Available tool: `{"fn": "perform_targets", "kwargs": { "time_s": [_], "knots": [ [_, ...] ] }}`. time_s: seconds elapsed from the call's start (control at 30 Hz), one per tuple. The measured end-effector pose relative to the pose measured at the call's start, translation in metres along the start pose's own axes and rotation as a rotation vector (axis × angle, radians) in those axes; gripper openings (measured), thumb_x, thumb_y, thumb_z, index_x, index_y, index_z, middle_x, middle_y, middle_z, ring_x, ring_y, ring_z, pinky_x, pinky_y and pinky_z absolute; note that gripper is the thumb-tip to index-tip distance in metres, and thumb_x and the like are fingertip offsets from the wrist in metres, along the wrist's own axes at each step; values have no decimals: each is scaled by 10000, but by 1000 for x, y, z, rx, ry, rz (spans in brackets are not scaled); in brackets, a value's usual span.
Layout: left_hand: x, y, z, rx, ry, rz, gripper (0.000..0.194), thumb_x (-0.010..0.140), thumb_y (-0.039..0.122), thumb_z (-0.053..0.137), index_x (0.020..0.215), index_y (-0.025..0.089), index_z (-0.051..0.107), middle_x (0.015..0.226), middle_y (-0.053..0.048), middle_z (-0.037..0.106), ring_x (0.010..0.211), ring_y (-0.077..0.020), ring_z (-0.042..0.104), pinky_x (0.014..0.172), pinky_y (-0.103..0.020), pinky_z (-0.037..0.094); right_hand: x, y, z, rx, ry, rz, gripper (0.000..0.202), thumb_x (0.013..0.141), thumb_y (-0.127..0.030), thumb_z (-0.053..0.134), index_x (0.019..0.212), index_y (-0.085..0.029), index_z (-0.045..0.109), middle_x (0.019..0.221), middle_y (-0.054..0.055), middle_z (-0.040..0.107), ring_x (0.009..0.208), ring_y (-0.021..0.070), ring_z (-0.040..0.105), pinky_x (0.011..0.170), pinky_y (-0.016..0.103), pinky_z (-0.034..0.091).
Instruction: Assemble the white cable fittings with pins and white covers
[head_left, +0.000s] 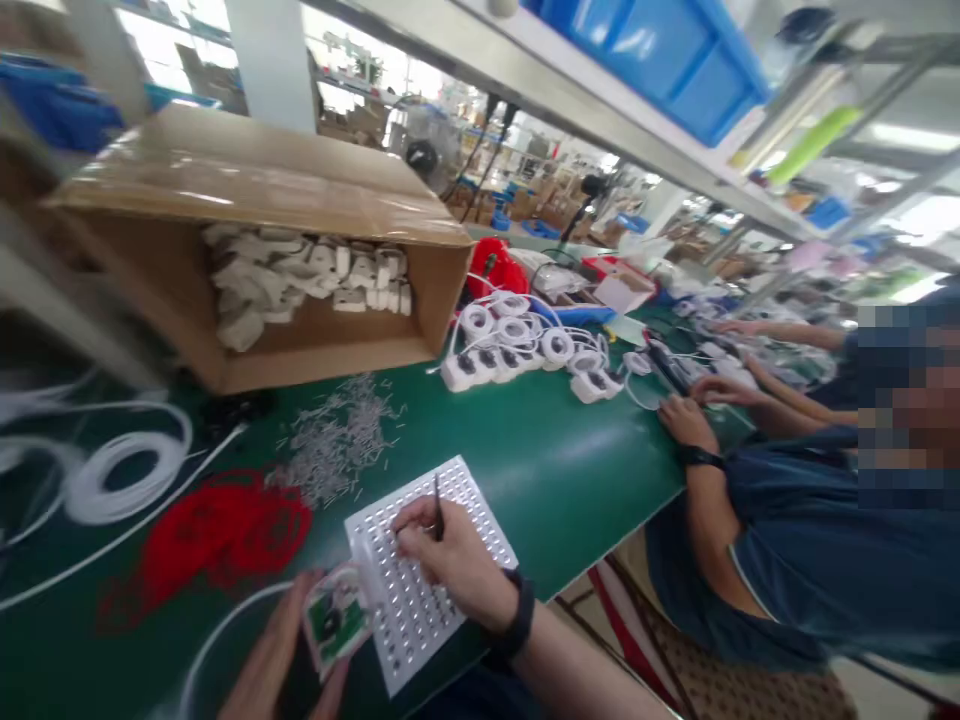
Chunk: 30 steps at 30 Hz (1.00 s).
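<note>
Circuit-board unit: sits in the left hand, at the near-left edge of the perforated tray. Left fingers are closed around its pale housing from the sides, open face up; this grip presumably leaves the green board exposed and steadies it. White cable trails off to the left, probably so that it stays out of the working area. Whether the unit touches the tray: cannot tell.

Right hand is over the tray, fingers pinched narrow on a dark slim tool held nearly upright, pen-fashion, which would suit fine placement. Tip hidden by the fingers; whether it grips anything, cannot tell.

Tray lies askew on the green table, between unit and right hand's reach, likely to shorten travel. Loose pile of small grey pieces lies just beyond it; red wire bundle to the left, blurred. Cardboard box lies behind, opening toward the person, apparently for easy access to the white parts inside.
</note>
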<state>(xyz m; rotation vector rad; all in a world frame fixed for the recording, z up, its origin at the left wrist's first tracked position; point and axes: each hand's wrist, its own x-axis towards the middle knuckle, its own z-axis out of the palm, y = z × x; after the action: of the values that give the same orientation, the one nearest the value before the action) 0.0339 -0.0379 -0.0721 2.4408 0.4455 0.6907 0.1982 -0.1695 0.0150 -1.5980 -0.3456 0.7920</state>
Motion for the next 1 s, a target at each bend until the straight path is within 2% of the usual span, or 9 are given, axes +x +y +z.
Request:
{"fn": "perform_targets", "kwargs": {
  "time_s": [0.07,0.17,0.27,0.33,0.47,0.6,0.67,0.77,1.0],
  "knots": [
    [-2,8,-8,9,-53,-9,730,782,293,583,1423,256,234,1273,-62,567,1094,-255,588,906,-363,518,-13,4,1,-66,4,-9,118,744,-207,591,846,-174,642,665,-7,600,492,90,454,473,212,357],
    [1,16,-15,-29,-76,-53,725,783,270,594,1416,213,245,1299,-96,541,1171,-255,530,983,-389,457,-26,9,12,-261,-92,-93,112,753,-199,622,855,-205,668,659,-4,611,560,126,510,540,240,406],
    [3,20,-17,-44,-94,-76,710,784,240,586,1409,184,254,1314,-125,521,1212,-253,492,1004,-399,436,-30,13,29,-450,-199,-344,181,788,-113,568,901,-220,661,837,32,659,770,166,598,701,267,468],
    [2,21,-17,-64,-101,-89,691,786,219,574,1403,172,266,1320,-136,512,1224,-254,479,1010,-405,431,-27,15,38,-618,-242,-498,240,802,-57,511,925,-212,647,965,59,644,897,180,598,773,271,470],
    [-1,22,-18,-124,-86,-94,727,756,159,582,1408,181,261,1345,-135,486,1233,-260,468,1020,-419,419,-17,8,40,-1031,-365,-660,200,866,-102,464,957,-194,617,962,65,612,771,158,601,604,237,463],
    [-3,22,-21,-186,-117,-42,748,757,138,587,1416,204,239,1375,-132,451,1269,-259,425,1047,-433,384,-15,-7,36,-1295,-527,-854,173,888,-90,432,932,-155,586,929,69,610,689,151,586,516,239,428],
    [-2,22,-23,-204,-131,-28,744,762,145,593,1414,212,241,1383,-132,440,1281,-260,408,1055,-444,372,-17,-12,37,-1376,-546,-887,173,883,-85,441,975,-147,573,965,79,610,696,162,594,488,249,416],
    [-1,22,-23,-226,-129,-46,728,759,153,602,1401,214,264,1372,-131,450,1272,-261,419,1053,-453,375,-22,-11,41,-1433,-493,-855,214,880,-86,444,1059,-149,543,1019,80,606,663,160,594,466,262,403],
    [0,22,-18,-193,-85,-83,601,774,203,583,1334,171,364,1306,-144,508,1226,-264,469,1036,-445,399,-24,0,50,-1476,-338,-739,101,891,-173,478,957,-196,552,926,48,590,658,162,594,449,260,345]
  ]
}}
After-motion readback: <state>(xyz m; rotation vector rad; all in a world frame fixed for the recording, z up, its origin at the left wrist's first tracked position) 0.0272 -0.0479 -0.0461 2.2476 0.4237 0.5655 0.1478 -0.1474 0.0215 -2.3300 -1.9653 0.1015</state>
